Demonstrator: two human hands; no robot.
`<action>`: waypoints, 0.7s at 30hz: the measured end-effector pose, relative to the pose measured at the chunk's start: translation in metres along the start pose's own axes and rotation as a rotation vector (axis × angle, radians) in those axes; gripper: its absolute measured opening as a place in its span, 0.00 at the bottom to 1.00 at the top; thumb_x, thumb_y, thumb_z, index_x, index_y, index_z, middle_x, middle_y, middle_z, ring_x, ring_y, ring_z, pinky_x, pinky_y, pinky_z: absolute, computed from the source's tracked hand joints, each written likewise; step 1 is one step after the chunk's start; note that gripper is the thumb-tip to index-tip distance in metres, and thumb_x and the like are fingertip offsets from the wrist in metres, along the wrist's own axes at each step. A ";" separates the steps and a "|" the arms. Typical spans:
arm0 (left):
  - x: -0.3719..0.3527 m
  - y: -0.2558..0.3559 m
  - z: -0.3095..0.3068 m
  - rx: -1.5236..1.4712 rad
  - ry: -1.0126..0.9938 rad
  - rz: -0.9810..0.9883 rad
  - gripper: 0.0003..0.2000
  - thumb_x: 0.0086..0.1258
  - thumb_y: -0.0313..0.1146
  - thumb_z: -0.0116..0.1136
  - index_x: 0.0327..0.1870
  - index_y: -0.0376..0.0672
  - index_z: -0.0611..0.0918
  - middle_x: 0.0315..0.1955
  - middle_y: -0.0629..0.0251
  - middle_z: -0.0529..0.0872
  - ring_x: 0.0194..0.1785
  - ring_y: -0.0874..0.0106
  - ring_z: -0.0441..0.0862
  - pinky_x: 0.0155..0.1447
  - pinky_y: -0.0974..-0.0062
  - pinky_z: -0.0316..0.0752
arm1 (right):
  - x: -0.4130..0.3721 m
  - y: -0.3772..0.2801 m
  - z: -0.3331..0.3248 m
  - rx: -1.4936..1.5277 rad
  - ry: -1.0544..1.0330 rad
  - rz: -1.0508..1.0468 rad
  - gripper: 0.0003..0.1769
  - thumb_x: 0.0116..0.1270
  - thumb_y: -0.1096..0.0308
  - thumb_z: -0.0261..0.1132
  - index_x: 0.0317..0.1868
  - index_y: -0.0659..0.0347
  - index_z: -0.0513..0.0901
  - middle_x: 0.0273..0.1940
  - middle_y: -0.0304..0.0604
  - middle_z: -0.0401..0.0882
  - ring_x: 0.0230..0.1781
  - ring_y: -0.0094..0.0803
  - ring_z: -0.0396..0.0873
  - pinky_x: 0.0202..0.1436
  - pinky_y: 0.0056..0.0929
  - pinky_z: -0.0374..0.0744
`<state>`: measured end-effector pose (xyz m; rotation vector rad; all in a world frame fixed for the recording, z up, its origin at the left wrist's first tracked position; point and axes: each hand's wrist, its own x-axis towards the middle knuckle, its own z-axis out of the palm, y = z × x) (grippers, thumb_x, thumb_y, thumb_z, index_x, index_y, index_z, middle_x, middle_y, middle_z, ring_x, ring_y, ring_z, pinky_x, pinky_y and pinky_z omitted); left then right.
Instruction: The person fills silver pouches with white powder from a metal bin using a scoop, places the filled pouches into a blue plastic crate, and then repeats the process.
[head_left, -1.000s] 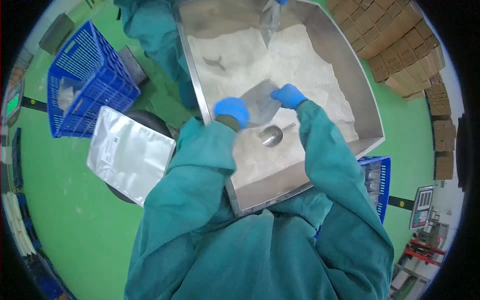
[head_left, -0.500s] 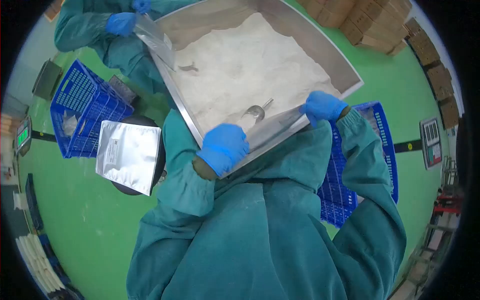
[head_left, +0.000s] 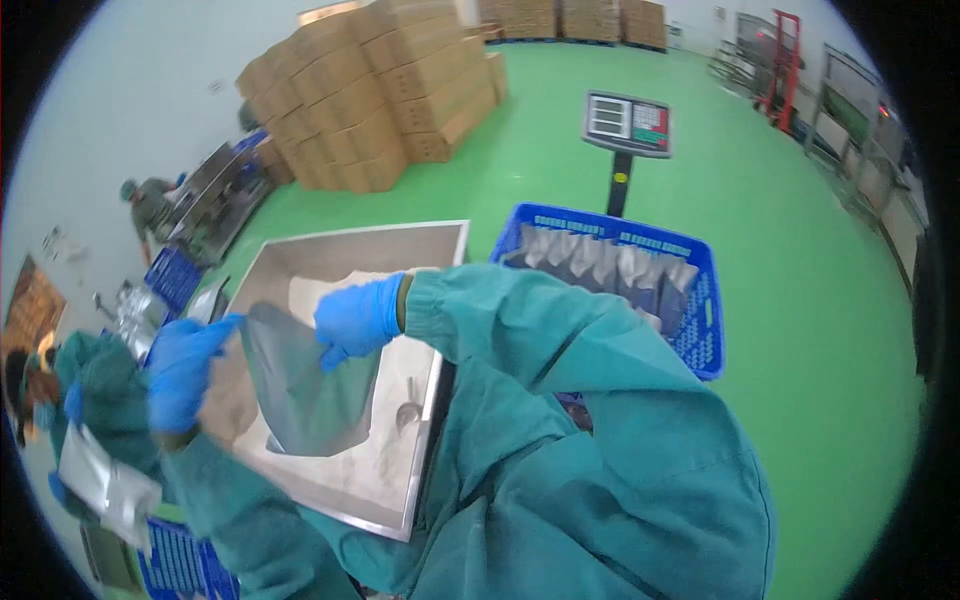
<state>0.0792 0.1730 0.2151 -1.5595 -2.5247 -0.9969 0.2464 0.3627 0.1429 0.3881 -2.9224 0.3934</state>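
Observation:
A silver foil pouch point(head_left: 308, 385) hangs over the metal bin, stretched between my gloved hands. My left hand point(head_left: 182, 378) pinches its upper left corner, slightly blurred. On the opposite upper edge, the fingers of my right hand point(head_left: 358, 318) are closed on the foil. White powder point(head_left: 378, 462) fills the bin point(head_left: 437, 385) below, partly hidden by the pouch. Near the bin's right wall, a metal scoop point(head_left: 408, 414) lies in the powder with its handle up.
Several grey pouches stand in a blue crate point(head_left: 712, 325) beside a scale display point(head_left: 627, 124) on a post. A co-worker at left holds another silver pouch point(head_left: 105, 480) above a second blue crate point(head_left: 180, 560). Stacked cartons point(head_left: 350, 100) rise behind the bin.
The view has swung to the right, bringing the crate of pouches and scale forward. The pouch has been raised from the bin's near edge and now hangs over the powder.

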 end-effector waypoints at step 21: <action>-0.010 -0.021 0.201 -0.583 -0.095 -0.355 0.15 0.64 0.41 0.54 0.21 0.46 0.66 0.16 0.70 0.70 0.20 0.80 0.68 0.24 0.82 0.66 | -0.344 0.015 -0.112 -0.492 -0.128 1.177 0.18 0.53 0.55 0.59 0.27 0.65 0.82 0.27 0.58 0.78 0.29 0.50 0.78 0.38 0.41 0.76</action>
